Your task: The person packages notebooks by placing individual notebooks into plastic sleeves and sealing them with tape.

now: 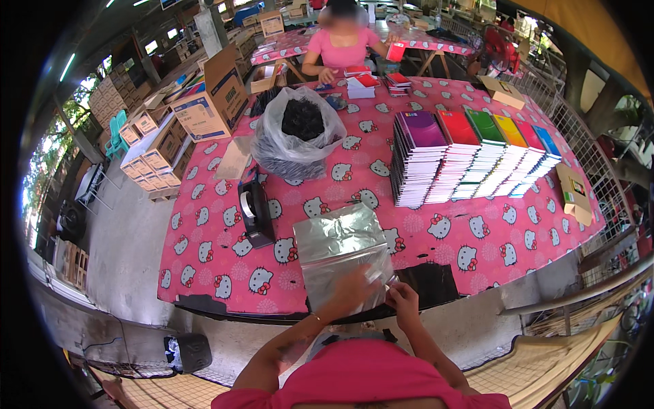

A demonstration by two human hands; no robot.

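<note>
A stack of clear, shiny plastic bags (343,235) lies flat at the near edge of the table in front of me. My left hand (353,290) is over its near part, smeared by motion, so its fingers cannot be read. At the stack's right edge my right hand (402,298) is closed in a pinch, apparently on a plastic bag's edge. Left of the bags stands a black tape dispenser (257,215). To the right, tall piles of spiral notebooks (420,160) stand in rows with purple, red, green, yellow and blue covers.
A translucent sack (276,146) of black coils stands mid-table. Cardboard boxes (204,112) rise at the left. Across the table sits a person in pink (343,49), by small stacks of red notebooks (362,83). A cardboard piece (574,194) lies at the right edge; a dark bin (189,352) stands below.
</note>
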